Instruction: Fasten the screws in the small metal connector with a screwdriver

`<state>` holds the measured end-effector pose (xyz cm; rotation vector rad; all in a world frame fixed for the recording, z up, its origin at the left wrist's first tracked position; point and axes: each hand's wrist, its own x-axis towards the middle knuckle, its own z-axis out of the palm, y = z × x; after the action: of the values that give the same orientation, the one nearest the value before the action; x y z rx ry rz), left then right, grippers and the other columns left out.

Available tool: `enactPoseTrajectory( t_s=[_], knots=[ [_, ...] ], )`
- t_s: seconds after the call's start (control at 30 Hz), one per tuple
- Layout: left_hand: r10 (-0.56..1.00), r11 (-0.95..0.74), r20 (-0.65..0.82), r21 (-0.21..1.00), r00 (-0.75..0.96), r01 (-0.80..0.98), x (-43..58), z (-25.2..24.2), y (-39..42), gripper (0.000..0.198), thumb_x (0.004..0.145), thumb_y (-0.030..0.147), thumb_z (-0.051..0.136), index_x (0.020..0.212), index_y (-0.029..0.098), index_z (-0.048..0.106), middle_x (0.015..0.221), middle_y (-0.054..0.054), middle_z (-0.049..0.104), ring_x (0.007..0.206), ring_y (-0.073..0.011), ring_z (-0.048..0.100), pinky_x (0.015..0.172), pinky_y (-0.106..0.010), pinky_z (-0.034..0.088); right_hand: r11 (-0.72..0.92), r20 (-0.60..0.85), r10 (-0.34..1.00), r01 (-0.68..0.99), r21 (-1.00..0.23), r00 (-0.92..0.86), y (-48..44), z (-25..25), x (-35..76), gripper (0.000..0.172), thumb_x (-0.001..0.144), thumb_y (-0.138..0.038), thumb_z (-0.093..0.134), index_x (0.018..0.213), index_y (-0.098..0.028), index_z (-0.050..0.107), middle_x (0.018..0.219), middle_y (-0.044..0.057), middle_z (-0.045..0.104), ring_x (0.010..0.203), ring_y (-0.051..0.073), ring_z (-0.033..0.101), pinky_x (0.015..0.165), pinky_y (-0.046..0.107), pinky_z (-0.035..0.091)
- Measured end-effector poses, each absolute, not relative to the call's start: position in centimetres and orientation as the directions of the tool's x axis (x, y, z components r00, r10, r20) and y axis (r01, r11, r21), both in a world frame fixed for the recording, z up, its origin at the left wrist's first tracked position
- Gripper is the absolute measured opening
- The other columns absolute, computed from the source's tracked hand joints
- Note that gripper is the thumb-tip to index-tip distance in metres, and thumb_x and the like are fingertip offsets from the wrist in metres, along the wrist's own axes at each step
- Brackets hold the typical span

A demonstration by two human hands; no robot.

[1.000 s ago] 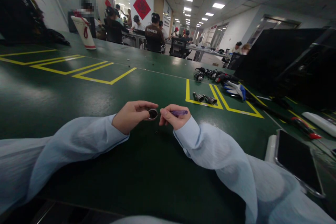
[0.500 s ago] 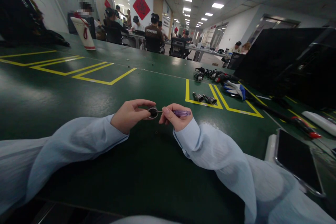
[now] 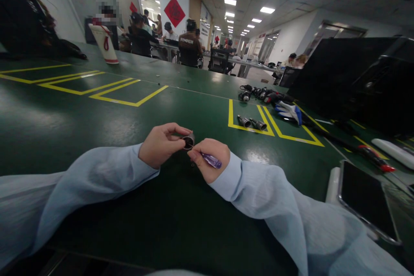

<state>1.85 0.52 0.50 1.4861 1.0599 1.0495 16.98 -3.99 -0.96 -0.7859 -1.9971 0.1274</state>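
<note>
I count one ring (image 3: 188, 140) pinched between the thumb and fingers (image 3: 176, 128) of my left hand (image 3: 161, 143), low over the green counter (image 3: 97, 125). One purple screwdriver (image 3: 211, 160) is gripped in the closed fingers of my right hand (image 3: 209, 164), its tip at the ring. Farther right, two metal cylinders (image 3: 244, 120) lie side by side in a yellow-taped box, with one blue-and-white glove (image 3: 289, 110) beyond them and one phone (image 3: 365, 198) near my right sleeve.
</note>
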Motion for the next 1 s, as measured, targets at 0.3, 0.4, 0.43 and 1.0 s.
enactPoseTrajectory(
  t_s=[0.3, 0.4, 0.43, 1.0],
  knots=[
    [0.959, -0.165, 0.129, 0.978, 0.253, 0.126, 1.88, 0.64, 0.49, 0.017, 0.051, 0.011, 0.062, 0.067, 0.013, 0.063, 0.093, -0.01, 0.069, 0.076, -0.0206, 0.066, 0.074, -0.032, 0.052, 0.782, 0.734, 0.59, 0.466, -0.414, -0.337, -4.06, -0.62, 16.92, 0.021, 0.082, -0.024, 0.047, 0.063, -0.017, 0.054, 0.058, 0.002, 0.06, 0.056, 0.011, 0.054, 0.057, 0.024, 0.044],
    [0.949, -0.196, 0.159, 0.974, 0.274, 0.112, 1.77, 0.36, 0.68, 0.016, 0.051, 0.013, 0.063, 0.067, 0.013, 0.063, 0.093, -0.011, 0.069, 0.077, -0.0207, 0.066, 0.074, -0.033, 0.052, 0.739, 0.708, 0.651, 0.443, -0.508, -0.273, -4.13, -0.47, 16.81, 0.023, 0.082, -0.024, 0.046, 0.061, -0.017, 0.053, 0.056, 0.001, 0.059, 0.054, 0.01, 0.055, 0.055, 0.022, 0.044],
    [0.948, -0.2, 0.164, 0.974, 0.272, 0.11, 1.77, 0.32, 0.71, 0.015, 0.051, 0.013, 0.063, 0.066, 0.013, 0.062, 0.093, -0.01, 0.069, 0.077, -0.0209, 0.066, 0.074, -0.034, 0.052, 0.753, 0.714, 0.632, 0.455, -0.475, -0.301, -4.18, -0.51, 16.81, 0.022, 0.082, -0.024, 0.046, 0.062, -0.017, 0.054, 0.057, 0.001, 0.059, 0.055, 0.01, 0.055, 0.056, 0.022, 0.044],
    [0.978, -0.038, 0.021, 0.997, 0.209, 0.074, 1.99, 0.93, 0.59, 0.019, 0.048, 0.014, 0.067, 0.067, 0.011, 0.063, 0.078, -0.007, 0.07, 0.068, -0.0193, 0.065, 0.065, -0.031, 0.054, 0.658, 0.663, 0.73, 0.433, -0.616, -0.166, -4.17, -1.34, 16.97, 0.011, 0.062, -0.008, 0.047, 0.06, -0.019, 0.046, 0.056, -0.004, 0.055, 0.051, 0.008, 0.053, 0.052, 0.019, 0.043]
  ],
)
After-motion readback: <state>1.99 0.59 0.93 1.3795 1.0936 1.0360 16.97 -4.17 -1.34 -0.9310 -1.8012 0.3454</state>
